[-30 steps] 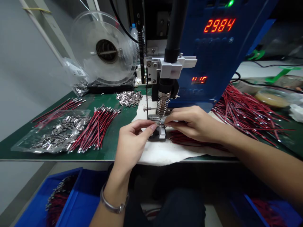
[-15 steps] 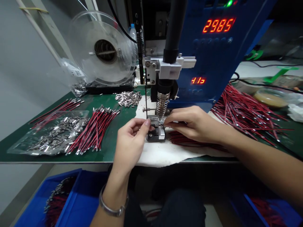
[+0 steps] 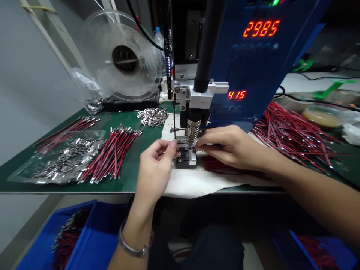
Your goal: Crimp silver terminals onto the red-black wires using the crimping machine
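Note:
My left hand (image 3: 155,167) is closed, thumb and forefinger pressed together at the left side of a small black metal fixture (image 3: 184,162). At the opposite side, my right hand (image 3: 232,148) pinches close to a silvery block on that fixture. Whatever lies between the fingers of either hand is too small or hidden to name. Between the two hands, the spring-wrapped tip of a soldering head (image 3: 193,132) reaches down to the fixture. Beneath my right hand lie red-and-black wires (image 3: 218,165) on a white cloth (image 3: 189,184).
To the left are a wire bundle (image 3: 112,155), a plastic bag of metal parts (image 3: 67,159) and a pile of metal parts (image 3: 152,117). A clear reel (image 3: 97,48) stands behind. A blue machine (image 3: 253,67) and a large wire heap (image 3: 292,135) are on the right. Below sits a blue bin (image 3: 104,228).
The soldering head has come down between my hands onto the fixture. Both hands have stayed almost in place. The machine's lower display now reads 415.

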Demonstrator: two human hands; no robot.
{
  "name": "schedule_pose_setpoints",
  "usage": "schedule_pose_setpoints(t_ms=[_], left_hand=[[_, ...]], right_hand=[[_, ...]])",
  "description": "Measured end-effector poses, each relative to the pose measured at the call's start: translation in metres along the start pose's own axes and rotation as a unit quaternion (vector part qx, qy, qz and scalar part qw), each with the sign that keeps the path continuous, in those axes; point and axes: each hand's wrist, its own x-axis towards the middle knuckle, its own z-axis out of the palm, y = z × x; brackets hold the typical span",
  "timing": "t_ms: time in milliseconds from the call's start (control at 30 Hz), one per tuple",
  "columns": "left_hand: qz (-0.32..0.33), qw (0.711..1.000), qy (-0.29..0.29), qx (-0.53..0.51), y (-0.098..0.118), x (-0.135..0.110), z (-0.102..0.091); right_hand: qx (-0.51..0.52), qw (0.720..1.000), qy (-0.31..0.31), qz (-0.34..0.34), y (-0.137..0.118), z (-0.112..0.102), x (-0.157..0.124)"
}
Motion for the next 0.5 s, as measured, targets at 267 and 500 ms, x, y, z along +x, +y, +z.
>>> schedule_pose_setpoints(t_ms=[267,500], left_hand=[[0.001,1.000,0.000,-0.003,-0.002,0.001,0.001],[0.077,0.988,0.006,-0.131,0.011,-0.041,-0.018]], right_hand=[[-0.006,1.000,0.010,-0.005,-0.001,-0.001,0.000],[-0.008,1.000,0.011,-0.005,-0.001,0.000,0.000]])
